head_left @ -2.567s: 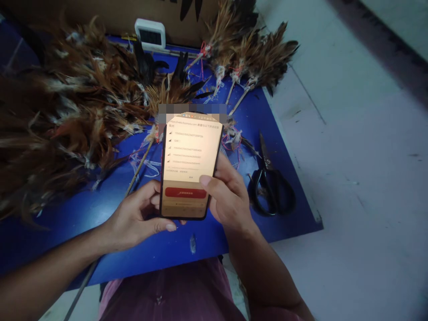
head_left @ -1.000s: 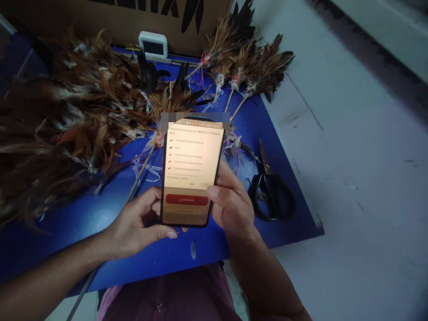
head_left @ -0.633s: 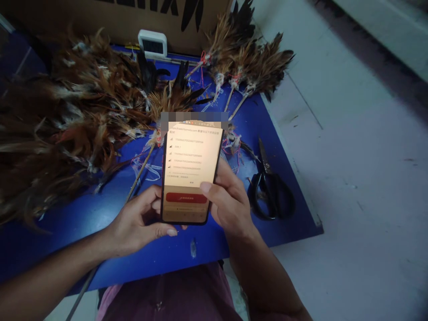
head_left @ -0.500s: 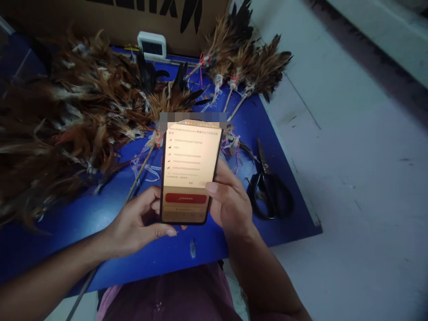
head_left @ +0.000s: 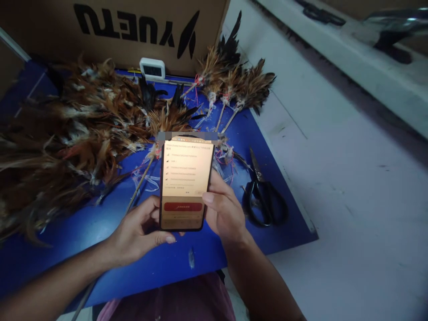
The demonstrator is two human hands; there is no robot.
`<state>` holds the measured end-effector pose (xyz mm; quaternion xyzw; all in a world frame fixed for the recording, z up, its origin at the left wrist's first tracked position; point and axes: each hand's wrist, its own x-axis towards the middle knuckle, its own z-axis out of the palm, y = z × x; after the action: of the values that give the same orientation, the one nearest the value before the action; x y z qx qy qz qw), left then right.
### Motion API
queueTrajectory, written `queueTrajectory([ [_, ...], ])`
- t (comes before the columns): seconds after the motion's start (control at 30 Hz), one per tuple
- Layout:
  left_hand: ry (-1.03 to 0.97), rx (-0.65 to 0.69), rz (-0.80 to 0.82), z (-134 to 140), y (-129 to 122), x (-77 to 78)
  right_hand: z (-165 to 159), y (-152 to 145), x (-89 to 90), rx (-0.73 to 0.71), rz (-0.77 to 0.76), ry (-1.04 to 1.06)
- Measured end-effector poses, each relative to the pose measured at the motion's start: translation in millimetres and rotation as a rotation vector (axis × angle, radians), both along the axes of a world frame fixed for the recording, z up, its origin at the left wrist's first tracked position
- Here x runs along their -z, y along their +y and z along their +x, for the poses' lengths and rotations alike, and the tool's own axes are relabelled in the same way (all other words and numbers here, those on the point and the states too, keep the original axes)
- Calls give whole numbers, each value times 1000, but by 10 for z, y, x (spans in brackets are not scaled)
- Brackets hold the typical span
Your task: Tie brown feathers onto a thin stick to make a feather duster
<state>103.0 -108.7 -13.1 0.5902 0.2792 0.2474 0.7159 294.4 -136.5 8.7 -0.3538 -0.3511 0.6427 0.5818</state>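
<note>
A lit smartphone [head_left: 185,183] is held upright above the blue table, its screen showing a list and a red button. My left hand [head_left: 137,234] grips it at the lower left edge, thumb below the bottom, other fingers partly hidden behind. From the right side my right hand [head_left: 225,207] supports it, with the thumb at the screen's right edge. Behind the phone lies a feather duster [head_left: 170,117] with a thin stick. Black-handled scissors [head_left: 264,196] rest on the table to the right of my right hand.
A large heap of brown feathers [head_left: 93,116] covers the table's left side. Several feather dusters [head_left: 230,84] lie at the back right. A cardboard box [head_left: 133,44] stands behind a small white digital display [head_left: 152,68]. The blue table's [head_left: 287,232] right edge borders a pale floor.
The camera view has tilted up slightly, so more of the box shows and the table things sit lower. Both hands keep hold of the phone; its screen looks the same.
</note>
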Motion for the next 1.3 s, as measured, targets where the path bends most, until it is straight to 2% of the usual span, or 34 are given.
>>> queueTrajectory([
  [0.27, 15, -15, 3, -16, -10, 21, 16, -16, 13, -1, 51, -6],
  [0.57, -106, -95, -7, 33, 99, -127, 82, -20, -71, -233, 118, -102],
  [0.7, -125, -131, -17, 40, 121, -149, 68, -18, -74, -210, 147, -168],
  [0.93, -125, -170, -24, 47, 115, -132, 44, -44, -72, -193, 113, -217],
  [1.3, -102, -167, -22, 32, 112, -108, 18, -45, -86, -166, 86, -243],
])
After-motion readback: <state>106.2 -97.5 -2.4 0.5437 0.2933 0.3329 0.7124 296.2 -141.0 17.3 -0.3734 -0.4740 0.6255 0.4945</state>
